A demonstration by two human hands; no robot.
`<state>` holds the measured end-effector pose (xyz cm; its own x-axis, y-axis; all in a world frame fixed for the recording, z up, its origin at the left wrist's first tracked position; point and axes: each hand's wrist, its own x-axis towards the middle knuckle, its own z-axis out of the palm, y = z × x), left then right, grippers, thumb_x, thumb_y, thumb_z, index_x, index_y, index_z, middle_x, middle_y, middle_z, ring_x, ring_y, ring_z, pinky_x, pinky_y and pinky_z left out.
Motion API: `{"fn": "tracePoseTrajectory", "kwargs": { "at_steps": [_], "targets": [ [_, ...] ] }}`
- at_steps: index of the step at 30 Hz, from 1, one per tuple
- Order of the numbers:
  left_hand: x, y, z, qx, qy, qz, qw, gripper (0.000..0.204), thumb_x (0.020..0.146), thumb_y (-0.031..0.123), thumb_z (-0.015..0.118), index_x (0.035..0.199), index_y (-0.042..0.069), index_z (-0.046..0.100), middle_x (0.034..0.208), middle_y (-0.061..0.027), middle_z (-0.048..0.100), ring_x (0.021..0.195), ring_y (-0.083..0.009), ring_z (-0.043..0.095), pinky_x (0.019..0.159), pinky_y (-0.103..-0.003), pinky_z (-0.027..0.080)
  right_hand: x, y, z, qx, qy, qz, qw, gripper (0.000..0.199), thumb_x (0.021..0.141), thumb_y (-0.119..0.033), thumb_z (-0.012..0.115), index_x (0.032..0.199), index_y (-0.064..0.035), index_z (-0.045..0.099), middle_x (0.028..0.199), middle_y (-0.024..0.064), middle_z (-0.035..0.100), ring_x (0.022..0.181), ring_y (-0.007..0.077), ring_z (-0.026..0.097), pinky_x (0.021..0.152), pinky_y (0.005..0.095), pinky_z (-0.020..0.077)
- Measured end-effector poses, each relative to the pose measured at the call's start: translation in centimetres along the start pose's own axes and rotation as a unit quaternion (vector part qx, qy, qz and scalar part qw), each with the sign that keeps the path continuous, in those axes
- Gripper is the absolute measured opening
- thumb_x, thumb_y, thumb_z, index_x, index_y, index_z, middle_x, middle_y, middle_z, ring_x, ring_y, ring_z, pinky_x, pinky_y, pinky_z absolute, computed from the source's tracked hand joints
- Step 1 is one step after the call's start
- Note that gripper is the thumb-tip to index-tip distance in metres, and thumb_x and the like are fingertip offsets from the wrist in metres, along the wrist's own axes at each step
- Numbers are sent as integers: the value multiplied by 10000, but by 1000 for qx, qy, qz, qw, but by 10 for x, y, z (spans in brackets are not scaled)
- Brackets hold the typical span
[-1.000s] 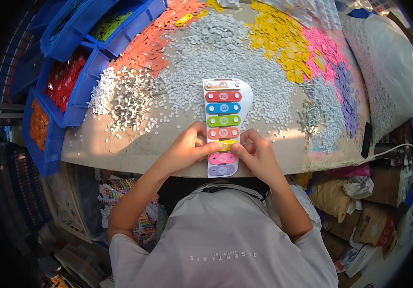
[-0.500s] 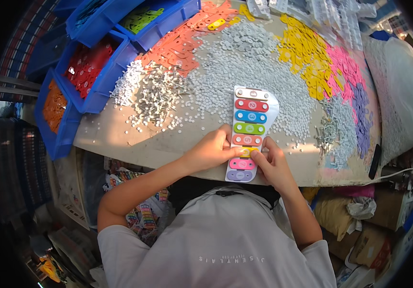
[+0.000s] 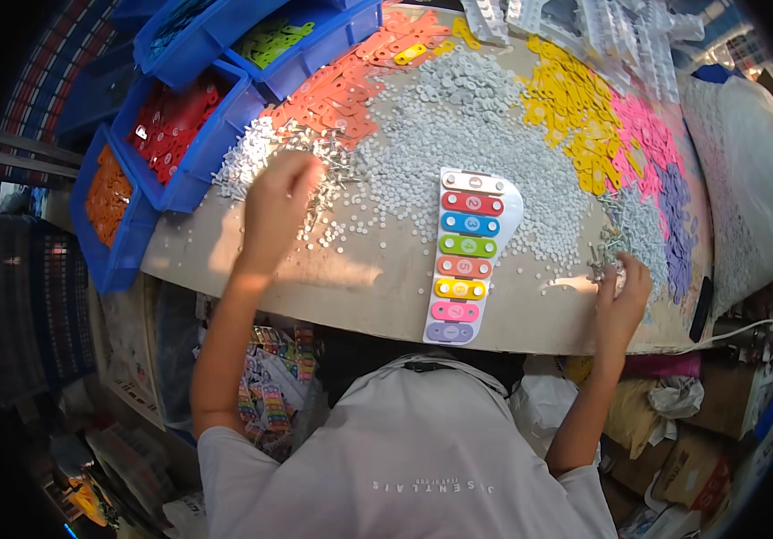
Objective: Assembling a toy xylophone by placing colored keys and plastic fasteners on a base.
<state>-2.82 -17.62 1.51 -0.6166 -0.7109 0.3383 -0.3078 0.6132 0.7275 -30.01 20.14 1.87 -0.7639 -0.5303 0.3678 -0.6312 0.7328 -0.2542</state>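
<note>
A toy xylophone (image 3: pixel 464 245) lies on the table in front of me, its colored bars running from white at the far end to purple at the near end. White round caps sit at the ends of the bars down to the yellow one; the pink and purple bars show small dark holes. My left hand (image 3: pixel 280 202) is over the pile of metal pins (image 3: pixel 322 211), fingers bent down and partly hidden. At the right, my right hand (image 3: pixel 625 292) reaches the edge of another pin pile (image 3: pixel 611 241), thumb and fingers slightly apart.
Blue bins (image 3: pixel 191 171) with red, orange and green bars stand at the left. Grey round pieces (image 3: pixel 458 117) cover the table's middle. Loose orange (image 3: pixel 333 94), yellow (image 3: pixel 559 85), pink (image 3: pixel 643 135) and purple bars (image 3: pixel 676 216) lie around them. Clear plastic parts (image 3: pixel 620 36) are stacked behind.
Both hands have left the xylophone, which now lies flat on the table. The left hand moved to the left pin pile, the right hand to the right one. White caps now show on the yellow bar.
</note>
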Motion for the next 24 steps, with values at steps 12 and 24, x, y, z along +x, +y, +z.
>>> {"fn": "tracePoseTrajectory", "kwargs": {
  "at_steps": [12,24],
  "targets": [
    [29,-98,-27,290,26,83,953,102,809,72,737,911,77,725,913,-72,608,937,-292,591,853,-406,452,1,62,11,-48,-4,44,998,120,910,-57,643,1028,-33,653,1020,138,639,977,348,564,878,453,450],
    [-39,51,-1,-174,-115,-138,968,73,974,49,613,1021,1,642,833,-23,663,782,-68,631,713,-223,480,4,64,7,-52,-5,42,998,85,896,-64,657,935,-3,613,929,152,632,917,352,564,830,463,442]
  ]
}}
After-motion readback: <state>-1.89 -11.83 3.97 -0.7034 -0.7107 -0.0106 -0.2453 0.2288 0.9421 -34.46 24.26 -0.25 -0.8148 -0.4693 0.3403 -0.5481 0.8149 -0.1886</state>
